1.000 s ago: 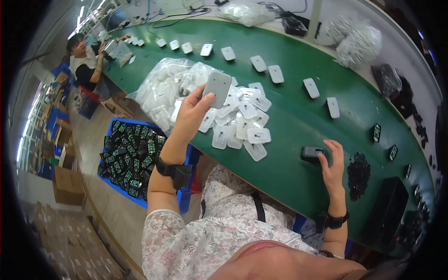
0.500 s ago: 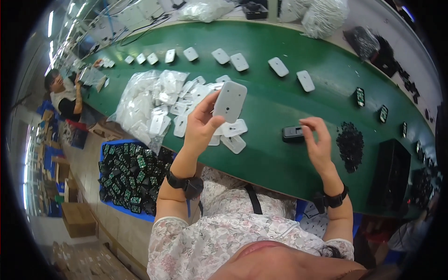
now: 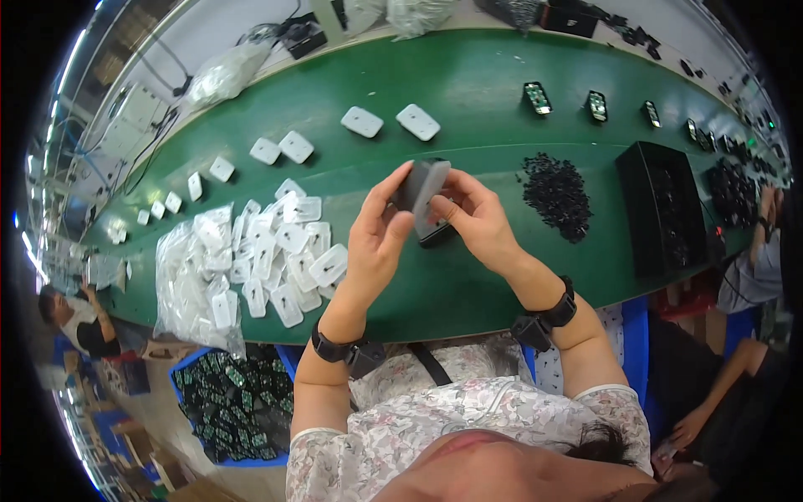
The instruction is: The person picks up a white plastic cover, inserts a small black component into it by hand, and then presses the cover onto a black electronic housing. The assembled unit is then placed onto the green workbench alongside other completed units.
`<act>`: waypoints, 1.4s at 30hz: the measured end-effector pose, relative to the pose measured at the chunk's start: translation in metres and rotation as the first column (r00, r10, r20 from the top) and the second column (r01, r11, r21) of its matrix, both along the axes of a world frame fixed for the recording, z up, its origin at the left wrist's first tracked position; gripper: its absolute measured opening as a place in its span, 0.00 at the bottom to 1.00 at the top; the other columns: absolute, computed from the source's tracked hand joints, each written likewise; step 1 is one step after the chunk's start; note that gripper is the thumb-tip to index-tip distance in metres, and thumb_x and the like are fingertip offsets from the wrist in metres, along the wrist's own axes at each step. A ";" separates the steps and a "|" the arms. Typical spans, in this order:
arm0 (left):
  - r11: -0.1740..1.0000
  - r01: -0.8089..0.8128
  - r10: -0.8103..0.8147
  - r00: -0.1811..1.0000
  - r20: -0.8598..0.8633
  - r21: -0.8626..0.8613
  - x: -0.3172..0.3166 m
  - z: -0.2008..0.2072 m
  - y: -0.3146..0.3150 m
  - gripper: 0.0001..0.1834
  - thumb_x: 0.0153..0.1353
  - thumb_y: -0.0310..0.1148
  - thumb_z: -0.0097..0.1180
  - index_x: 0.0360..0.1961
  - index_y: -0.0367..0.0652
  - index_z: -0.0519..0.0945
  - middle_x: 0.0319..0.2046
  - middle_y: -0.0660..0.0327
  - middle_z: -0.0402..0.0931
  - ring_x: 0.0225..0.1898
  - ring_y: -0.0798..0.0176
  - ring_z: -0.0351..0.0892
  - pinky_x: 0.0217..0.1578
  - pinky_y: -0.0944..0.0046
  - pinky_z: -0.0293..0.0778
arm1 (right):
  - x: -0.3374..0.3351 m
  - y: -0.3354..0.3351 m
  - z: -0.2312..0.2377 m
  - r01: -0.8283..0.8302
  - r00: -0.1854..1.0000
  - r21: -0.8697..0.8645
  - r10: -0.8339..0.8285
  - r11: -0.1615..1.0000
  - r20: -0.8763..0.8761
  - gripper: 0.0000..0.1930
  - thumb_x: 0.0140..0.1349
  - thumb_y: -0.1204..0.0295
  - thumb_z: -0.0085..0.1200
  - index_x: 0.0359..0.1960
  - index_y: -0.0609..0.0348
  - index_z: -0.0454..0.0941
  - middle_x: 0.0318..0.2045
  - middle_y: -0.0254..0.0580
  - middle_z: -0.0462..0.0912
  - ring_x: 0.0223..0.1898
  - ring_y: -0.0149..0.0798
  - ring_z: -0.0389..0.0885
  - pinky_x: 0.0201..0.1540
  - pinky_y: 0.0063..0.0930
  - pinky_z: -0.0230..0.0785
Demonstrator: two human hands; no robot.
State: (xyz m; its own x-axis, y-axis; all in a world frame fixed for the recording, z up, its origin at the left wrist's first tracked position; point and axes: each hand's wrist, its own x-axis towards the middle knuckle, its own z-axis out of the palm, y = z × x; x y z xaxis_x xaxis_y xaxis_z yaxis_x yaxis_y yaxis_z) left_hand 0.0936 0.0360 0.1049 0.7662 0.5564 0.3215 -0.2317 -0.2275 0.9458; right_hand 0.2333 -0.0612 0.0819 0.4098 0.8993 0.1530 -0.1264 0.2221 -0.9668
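Note:
A whitish plastic cover (image 3: pixel 432 199) with rounded corners stands on edge between my hands, a dark face turned to the left; whether that is a separate black part or shade, I cannot tell. My left hand (image 3: pixel 378 230) grips it from the left, fingers behind the dark side. From the right, my right hand (image 3: pixel 478 219) closes on it with the thumb against the pale side. Just beneath, a small black block (image 3: pixel 438 238) sits on the green table, partly hidden by the cover and fingers. Left of my hands lies a pile of similar white covers (image 3: pixel 288 238).
Beyond my hands, white covers (image 3: pixel 418 122) and green circuit boards in black shells (image 3: pixel 538 98) form a spaced row. To the right are small black parts (image 3: pixel 559 197) and a black box (image 3: pixel 661 209). A blue bin (image 3: pixel 288 356) holds boards at lower left. People sit at both sides.
My view has swung to the right. The cover in my left hand has come over the black block and turned on edge. My right hand has left the block's side and joined on the cover.

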 end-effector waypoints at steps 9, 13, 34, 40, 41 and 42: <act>0.997 -0.035 0.031 0.998 -0.057 -0.069 0.027 -0.030 0.011 0.24 0.55 0.25 0.58 0.55 0.38 0.70 0.48 0.58 0.69 0.48 0.62 0.72 0.51 0.65 0.68 | 0.008 -0.005 0.006 0.145 0.988 0.023 -0.146 0.989 0.045 0.24 0.61 0.71 0.55 0.57 0.66 0.65 0.46 0.41 0.75 0.47 0.31 0.74 0.47 0.26 0.70; 0.996 0.011 -0.020 0.994 -0.104 -0.086 0.020 -0.024 0.014 0.25 0.54 0.24 0.59 0.56 0.37 0.71 0.42 0.60 0.67 0.47 0.64 0.72 0.51 0.65 0.68 | 0.017 -0.004 0.008 0.061 0.991 -0.085 -0.050 0.994 0.126 0.26 0.58 0.71 0.59 0.56 0.66 0.66 0.46 0.43 0.75 0.47 0.33 0.75 0.47 0.26 0.71; 0.939 -0.041 0.013 0.997 -0.082 -0.342 0.013 -0.036 0.007 0.24 0.66 0.36 0.48 0.60 0.38 0.65 0.51 0.59 0.68 0.52 0.65 0.69 0.50 0.67 0.67 | 0.010 -0.006 0.000 0.048 0.980 -0.092 -0.029 0.995 0.197 0.31 0.59 0.71 0.58 0.62 0.64 0.59 0.51 0.45 0.72 0.49 0.34 0.72 0.51 0.29 0.68; 0.764 0.102 -0.113 0.993 0.024 -0.637 0.016 -0.024 0.002 0.26 0.69 0.40 0.41 0.64 0.40 0.58 0.57 0.58 0.65 0.56 0.63 0.68 0.53 0.61 0.68 | 0.012 -0.005 0.003 0.128 0.822 0.095 -0.159 0.987 0.546 0.32 0.54 0.66 0.62 0.60 0.60 0.64 0.52 0.46 0.69 0.49 0.39 0.71 0.45 0.29 0.71; 0.738 0.108 -0.111 0.993 0.039 -0.667 0.017 -0.025 0.003 0.24 0.69 0.39 0.40 0.64 0.41 0.59 0.57 0.58 0.65 0.56 0.62 0.68 0.53 0.60 0.68 | 0.012 -0.005 0.003 0.132 0.824 0.096 -0.163 0.987 0.543 0.32 0.54 0.66 0.62 0.60 0.60 0.64 0.52 0.46 0.69 0.49 0.39 0.71 0.45 0.29 0.71; 0.709 0.114 -0.107 0.993 0.053 -0.696 0.017 -0.025 0.003 0.23 0.70 0.38 0.38 0.63 0.41 0.59 0.57 0.58 0.66 0.56 0.61 0.68 0.53 0.59 0.69 | 0.013 -0.005 0.003 0.122 0.826 0.100 -0.157 0.987 0.541 0.32 0.53 0.66 0.62 0.60 0.60 0.65 0.52 0.46 0.69 0.49 0.40 0.71 0.44 0.30 0.72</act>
State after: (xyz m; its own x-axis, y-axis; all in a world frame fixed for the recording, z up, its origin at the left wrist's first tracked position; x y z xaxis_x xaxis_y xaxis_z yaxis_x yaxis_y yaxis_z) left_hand 0.1104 0.0393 0.0798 0.8359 0.5366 -0.1157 -0.2214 0.5224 0.8235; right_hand 0.2460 -0.0666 0.0846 0.3642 0.8209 0.4398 0.4546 0.2555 -0.8533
